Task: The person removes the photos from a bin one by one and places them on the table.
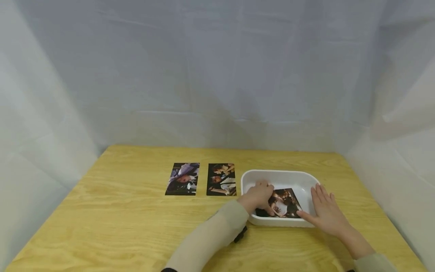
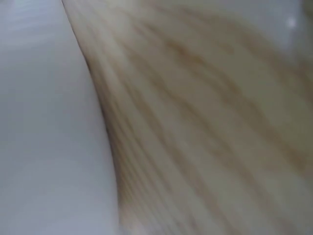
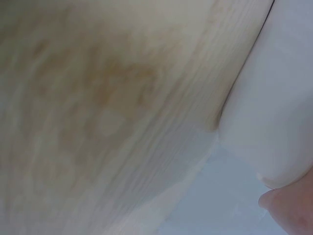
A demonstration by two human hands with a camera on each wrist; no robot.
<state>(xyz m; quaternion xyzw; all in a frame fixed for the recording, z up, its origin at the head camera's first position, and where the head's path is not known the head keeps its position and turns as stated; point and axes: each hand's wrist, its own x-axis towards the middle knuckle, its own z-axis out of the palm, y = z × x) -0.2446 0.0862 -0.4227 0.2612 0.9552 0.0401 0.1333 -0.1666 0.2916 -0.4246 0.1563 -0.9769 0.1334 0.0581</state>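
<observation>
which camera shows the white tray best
The head view, showing the white tray from above, rim and inside, though the left hand and right hand hide parts. The left wrist view has only what looks like its side, close up; the right wrist view, a cut-off piece at the right edge.

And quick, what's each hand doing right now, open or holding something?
Left hand: at the picture in the tray; can't tell if it's gripping.
Right hand: open, fingers spread at the tray's edge.
</observation>
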